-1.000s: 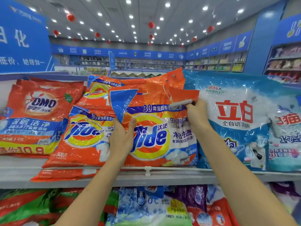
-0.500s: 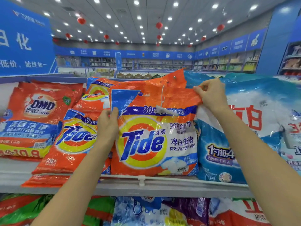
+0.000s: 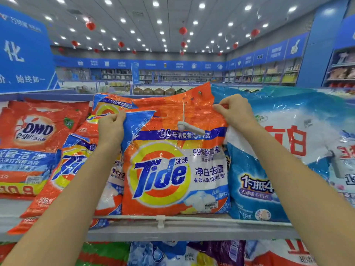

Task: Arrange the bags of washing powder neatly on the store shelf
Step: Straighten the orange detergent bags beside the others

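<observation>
An orange Tide bag [image 3: 172, 169] stands upright at the front of the grey shelf [image 3: 192, 230], its foot behind the rail. My left hand [image 3: 111, 127] pinches its upper left corner and my right hand [image 3: 235, 112] pinches its upper right corner. A white security tag [image 3: 189, 127] dangles on its front. More Tide bags [image 3: 76, 166] lean slanted to its left, partly behind my left arm. Beside them at the far left lie red OMO bags [image 3: 32, 143]. A large blue-and-white bag [image 3: 284, 160] stands to the right.
A thin rail with a white clip [image 3: 161, 220] runs along the shelf's front edge. Below the shelf lie more bags [image 3: 172, 254] in green, blue, purple and red. A blue sign [image 3: 23, 54] rises at the upper left. Store aisles stretch behind.
My left hand has climbed from the front Tide bag's middle to its top left corner. My right hand now grips the top right corner. The bag stands straighter and its top is pulled flat.
</observation>
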Available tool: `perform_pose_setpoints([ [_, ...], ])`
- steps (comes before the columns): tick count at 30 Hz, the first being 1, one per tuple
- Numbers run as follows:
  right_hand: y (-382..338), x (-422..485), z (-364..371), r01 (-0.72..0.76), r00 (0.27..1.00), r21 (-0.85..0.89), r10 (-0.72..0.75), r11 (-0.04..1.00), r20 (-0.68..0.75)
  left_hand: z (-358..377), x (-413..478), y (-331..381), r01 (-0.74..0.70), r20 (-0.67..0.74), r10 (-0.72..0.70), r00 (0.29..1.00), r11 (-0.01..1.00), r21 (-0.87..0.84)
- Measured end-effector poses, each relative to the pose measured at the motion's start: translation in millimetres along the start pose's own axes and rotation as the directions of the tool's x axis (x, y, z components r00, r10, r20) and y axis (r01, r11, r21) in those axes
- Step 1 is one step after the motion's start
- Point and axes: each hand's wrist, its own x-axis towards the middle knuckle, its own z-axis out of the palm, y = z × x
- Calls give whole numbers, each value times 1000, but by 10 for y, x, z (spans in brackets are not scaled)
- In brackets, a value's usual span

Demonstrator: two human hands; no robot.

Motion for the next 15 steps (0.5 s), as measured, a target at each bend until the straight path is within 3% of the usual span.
perform_pose_setpoints([
  [3,4,80,79,-56,997,-98,60,994,38,-29,124,-140,98,9,-98,995,994,-41],
  [5,-7,88,68,15,999,-164,-9,986,39,-13,97,-114,112,-24,-113,993,993,-39],
  [7,-37,106,48,132,990,-261,-116,956,75,15,-69,-1,-29,-168,50,985,991,127],
  [9,-69,134,66,190,980,-370,-155,909,124,-6,-321,130,-267,-277,371,886,898,349],
  [10,-74,160,82,197,979,-433,-151,880,138,-15,-476,192,-405,-233,524,819,816,413],
  [12,-93,183,107,188,981,-531,-129,827,145,-25,-751,211,-655,45,721,692,601,457],
  [14,-138,144,101,143,990,-548,-114,824,87,-28,-984,156,-815,370,758,537,354,458],
  [15,-167,76,74,116,992,-505,-129,855,10,-30,-1081,93,-851,487,722,491,278,445],
])
